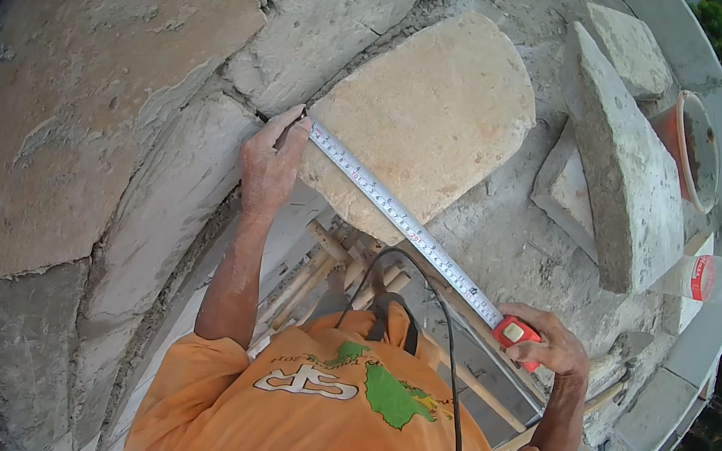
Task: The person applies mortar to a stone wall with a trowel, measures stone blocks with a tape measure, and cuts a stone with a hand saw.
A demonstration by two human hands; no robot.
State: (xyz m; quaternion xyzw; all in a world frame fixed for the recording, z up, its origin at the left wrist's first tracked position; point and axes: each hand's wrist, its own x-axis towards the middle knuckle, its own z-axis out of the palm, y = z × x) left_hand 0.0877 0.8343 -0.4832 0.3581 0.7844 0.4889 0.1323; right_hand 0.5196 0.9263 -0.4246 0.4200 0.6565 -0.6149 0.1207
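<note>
A red tape measure (pixel 518 341) sits in my right hand (pixel 554 341), its thumb and fingers wrapped around the case. From it the pale metal blade (pixel 400 216) runs up and left across a flat, rounded stone slab (pixel 439 111). My left hand (pixel 271 161) pinches the blade's free end at the slab's left corner, beside the stone-clad wall (pixel 180 189). The blade crosses the slab's near part and reaches past its edge toward my right hand.
Rough stone pieces (pixel 621 171) lean together at the right. Beyond them are an orange bucket (pixel 685 148) and a clear plastic bottle (pixel 710 279) by a low curved parapet (pixel 690 368). Below the slab are wooden scaffold poles (pixel 305 287). A trowel (pixel 628 345) lies near my right hand.
</note>
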